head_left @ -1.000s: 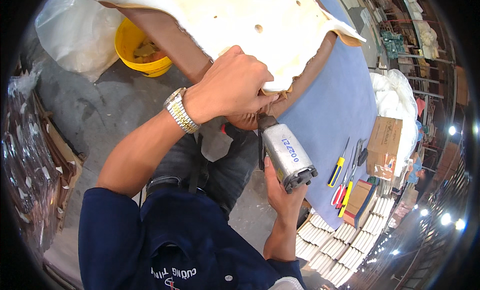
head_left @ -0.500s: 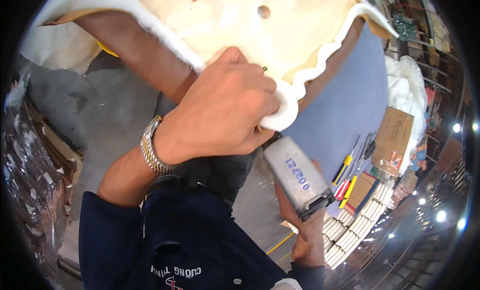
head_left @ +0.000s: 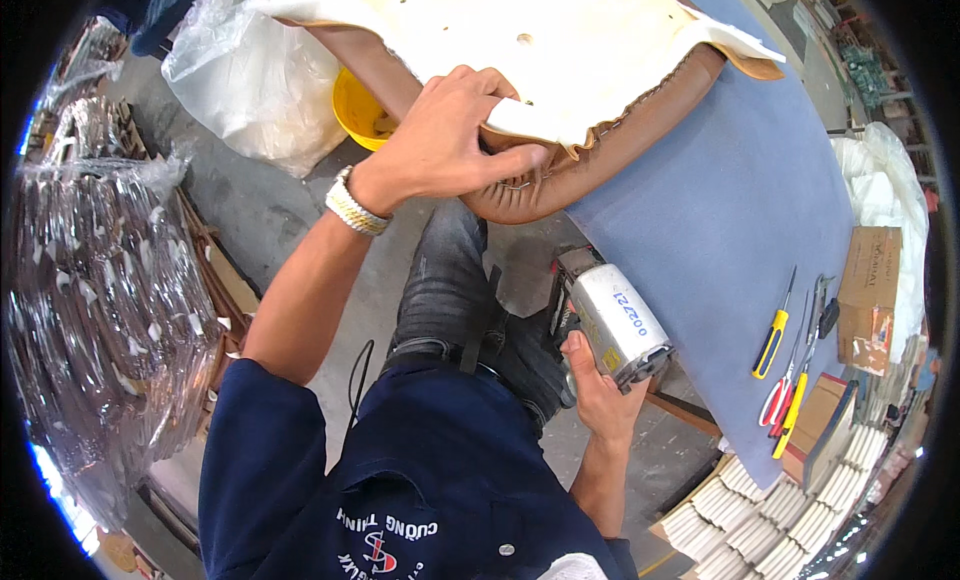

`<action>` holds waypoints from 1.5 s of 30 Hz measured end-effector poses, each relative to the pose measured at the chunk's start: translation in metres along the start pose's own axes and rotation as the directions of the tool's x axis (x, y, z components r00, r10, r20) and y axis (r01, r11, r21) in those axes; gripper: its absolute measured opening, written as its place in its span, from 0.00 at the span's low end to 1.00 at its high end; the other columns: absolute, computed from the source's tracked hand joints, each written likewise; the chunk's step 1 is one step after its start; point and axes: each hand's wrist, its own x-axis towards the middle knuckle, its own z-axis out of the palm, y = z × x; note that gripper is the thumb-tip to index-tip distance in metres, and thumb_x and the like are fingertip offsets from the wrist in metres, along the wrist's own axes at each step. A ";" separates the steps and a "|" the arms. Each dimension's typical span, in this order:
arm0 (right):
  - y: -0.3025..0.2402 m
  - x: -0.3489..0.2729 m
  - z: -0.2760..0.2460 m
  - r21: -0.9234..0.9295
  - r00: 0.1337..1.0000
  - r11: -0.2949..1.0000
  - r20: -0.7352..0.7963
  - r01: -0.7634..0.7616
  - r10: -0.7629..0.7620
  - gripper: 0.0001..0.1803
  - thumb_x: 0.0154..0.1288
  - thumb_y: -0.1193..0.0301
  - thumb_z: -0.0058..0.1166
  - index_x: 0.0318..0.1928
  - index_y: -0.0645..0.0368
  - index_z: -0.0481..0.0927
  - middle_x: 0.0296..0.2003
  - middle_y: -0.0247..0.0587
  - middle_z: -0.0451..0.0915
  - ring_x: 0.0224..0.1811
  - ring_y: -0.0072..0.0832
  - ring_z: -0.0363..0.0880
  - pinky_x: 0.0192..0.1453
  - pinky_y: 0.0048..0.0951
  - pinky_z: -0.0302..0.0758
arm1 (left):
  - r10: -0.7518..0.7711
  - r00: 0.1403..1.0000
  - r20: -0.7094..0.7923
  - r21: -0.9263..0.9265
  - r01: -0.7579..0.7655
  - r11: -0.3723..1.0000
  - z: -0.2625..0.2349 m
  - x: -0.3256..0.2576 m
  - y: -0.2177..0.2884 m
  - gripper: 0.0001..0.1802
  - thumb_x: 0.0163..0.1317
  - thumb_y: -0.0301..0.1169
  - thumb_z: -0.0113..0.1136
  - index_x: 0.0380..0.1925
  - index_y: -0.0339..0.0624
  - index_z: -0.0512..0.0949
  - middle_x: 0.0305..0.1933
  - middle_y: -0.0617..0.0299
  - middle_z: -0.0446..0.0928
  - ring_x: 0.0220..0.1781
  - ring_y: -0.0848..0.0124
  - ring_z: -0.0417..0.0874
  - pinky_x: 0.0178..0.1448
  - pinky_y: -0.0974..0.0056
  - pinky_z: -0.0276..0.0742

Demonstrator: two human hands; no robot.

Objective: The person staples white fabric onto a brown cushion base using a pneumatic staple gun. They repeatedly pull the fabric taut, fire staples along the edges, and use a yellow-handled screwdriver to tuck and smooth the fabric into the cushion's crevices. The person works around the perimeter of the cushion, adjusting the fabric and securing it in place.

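Observation:
An upholstered seat panel [head_left: 460, 40] lies underside up at the top of the view, its pale board showing. Brown leather [head_left: 650, 110] wraps its edge, with a row of staples and white padding along the rim. My left hand [head_left: 445, 130] is closed on the leather at the near corner, thumb on the gathered folds and fingers over the board side. Lower right, my right hand [head_left: 602, 392] grips a staple gun [head_left: 622, 315] with a silver body. The gun is below the corner, apart from the leather. Its handle is partly hidden.
Blue-covered table [head_left: 690, 220] under the panel carries screwdrivers [head_left: 771, 342] and red-handled pliers [head_left: 775, 400]. Staple strips [head_left: 740, 510] and a cardboard box [head_left: 868, 290] are at right. A yellow bucket [head_left: 358, 110], a plastic bag [head_left: 255, 90] and plastic-wrapped stock [head_left: 110, 310] stand left.
My view has drawn back from the panel. The left hand has shifted from the curled white padding to the folded leather at the corner. The staple gun stays in my right hand.

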 end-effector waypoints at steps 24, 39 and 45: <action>-0.006 0.018 0.057 -0.451 0.940 0.831 0.055 0.325 -0.337 0.26 0.62 0.74 0.69 0.59 0.68 0.78 0.48 0.53 0.86 0.46 0.39 0.90 0.50 0.34 0.84 | 0.061 0.997 -0.046 -0.155 -0.068 0.986 0.017 0.007 0.003 0.13 0.54 0.37 0.74 0.34 0.40 0.87 0.31 0.57 0.84 0.32 0.58 0.82 0.47 0.58 0.69; -0.030 0.031 0.063 -0.636 0.956 0.725 0.073 0.265 -0.285 0.30 0.58 0.71 0.73 0.61 0.64 0.78 0.46 0.48 0.87 0.43 0.39 0.91 0.46 0.34 0.84 | 0.038 0.996 0.078 -0.211 -0.021 0.977 0.010 0.007 0.001 0.12 0.59 0.36 0.74 0.41 0.43 0.89 0.39 0.60 0.89 0.39 0.64 0.85 0.52 0.59 0.66; -0.046 0.035 0.058 -0.698 0.983 0.693 0.101 0.182 -0.156 0.29 0.57 0.73 0.74 0.60 0.62 0.79 0.44 0.48 0.87 0.42 0.39 0.91 0.46 0.34 0.83 | 0.071 0.995 0.071 -0.241 -0.052 0.969 0.012 0.007 -0.002 0.11 0.57 0.33 0.73 0.39 0.45 0.88 0.30 0.61 0.84 0.34 0.62 0.82 0.49 0.59 0.65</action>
